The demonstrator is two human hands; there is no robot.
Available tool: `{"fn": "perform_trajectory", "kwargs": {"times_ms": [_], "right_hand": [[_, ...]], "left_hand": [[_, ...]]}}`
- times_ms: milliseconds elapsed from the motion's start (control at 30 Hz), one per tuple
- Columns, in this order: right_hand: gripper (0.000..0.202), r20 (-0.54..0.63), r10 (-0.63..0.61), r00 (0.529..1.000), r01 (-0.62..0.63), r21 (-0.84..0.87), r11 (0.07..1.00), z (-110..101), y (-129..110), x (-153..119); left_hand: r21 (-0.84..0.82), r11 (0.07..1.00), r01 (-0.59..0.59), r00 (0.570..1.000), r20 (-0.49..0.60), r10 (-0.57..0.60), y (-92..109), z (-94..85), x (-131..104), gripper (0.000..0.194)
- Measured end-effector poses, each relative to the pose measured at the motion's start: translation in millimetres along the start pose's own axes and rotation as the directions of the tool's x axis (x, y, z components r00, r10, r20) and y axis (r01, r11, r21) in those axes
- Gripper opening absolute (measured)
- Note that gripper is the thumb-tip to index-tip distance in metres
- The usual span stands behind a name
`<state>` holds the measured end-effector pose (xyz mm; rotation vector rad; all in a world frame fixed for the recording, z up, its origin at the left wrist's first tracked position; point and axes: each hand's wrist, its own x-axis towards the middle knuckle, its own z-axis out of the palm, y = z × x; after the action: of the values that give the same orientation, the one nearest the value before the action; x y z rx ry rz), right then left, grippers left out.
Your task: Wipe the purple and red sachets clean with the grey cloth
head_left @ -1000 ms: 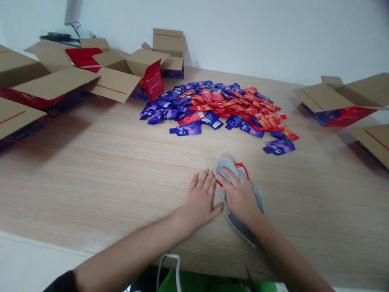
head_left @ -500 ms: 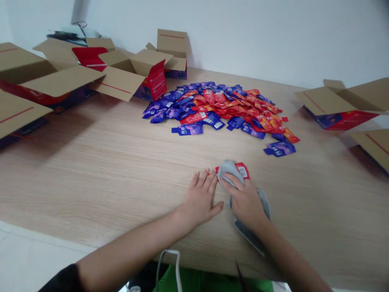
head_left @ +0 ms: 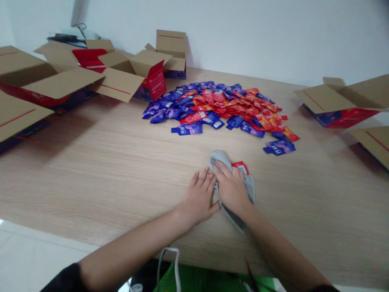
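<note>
My right hand is closed on a grey cloth and presses it down on a red sachet. Only the sachet's right end, with a white barcode label, and a speck of red at its left show; the cloth and my hands hide the rest. Part of the cloth trails out under my right wrist. Flat on the table lies my left hand, fingers spread, its fingertips at the left end of the sachet.
A heap of blue and red sachets lies across the wooden table, with a blue sachet at its near right. Open cartons stand on the left and right. A white wall rises behind.
My right hand and the cloth have moved left along the red sachet, toward my left hand. The left hand has stayed in place.
</note>
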<state>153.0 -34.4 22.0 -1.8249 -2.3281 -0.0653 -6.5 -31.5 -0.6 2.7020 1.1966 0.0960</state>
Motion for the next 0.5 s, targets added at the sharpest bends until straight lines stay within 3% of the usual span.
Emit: {"fn": "perform_trajectory", "kwargs": {"times_ms": [67, 167, 233, 300, 400, 500], "right_hand": [[0.054, 0.016, 0.098, 0.995, -0.097, -0.053, 0.994, 11, 6, -5], [0.052, -0.041, 0.297, 0.954, -0.299, -0.078, 0.951, 21, 54, -23], [0.047, -0.093, 0.368, 0.925, -0.369, 0.006, 0.93, 21, 88, -29], [0.044, -0.146, 0.356, 0.923, -0.327, 0.193, 0.925, 17, 105, -24], [0.044, -0.249, 0.316, 0.915, -0.205, 0.387, 0.899, 11, 82, -5], [0.047, -0.215, 0.131, 0.968, -0.057, 0.318, 0.946, 10, 28, 11]], "left_hand": [[0.002, 1.0, 0.015, 1.0, -0.024, -0.015, 0, 0.8, -1, 0.077], [0.001, 1.0, 0.008, 0.998, -0.061, -0.008, 1, 4.8, -2, 0.077], [-0.002, 1.0, 0.002, 0.998, -0.056, -0.002, 1, 7.1, -2, 0.078], [-0.004, 1.0, 0.008, 0.999, -0.05, -0.008, 1, 7.6, -1, 0.079], [-0.004, 1.0, 0.019, 0.999, -0.045, -0.02, 1, 4.5, 1, 0.079], [0.004, 1.0, 0.004, 1.0, 0.013, -0.005, 1, -0.2, 1, 0.08]]}}
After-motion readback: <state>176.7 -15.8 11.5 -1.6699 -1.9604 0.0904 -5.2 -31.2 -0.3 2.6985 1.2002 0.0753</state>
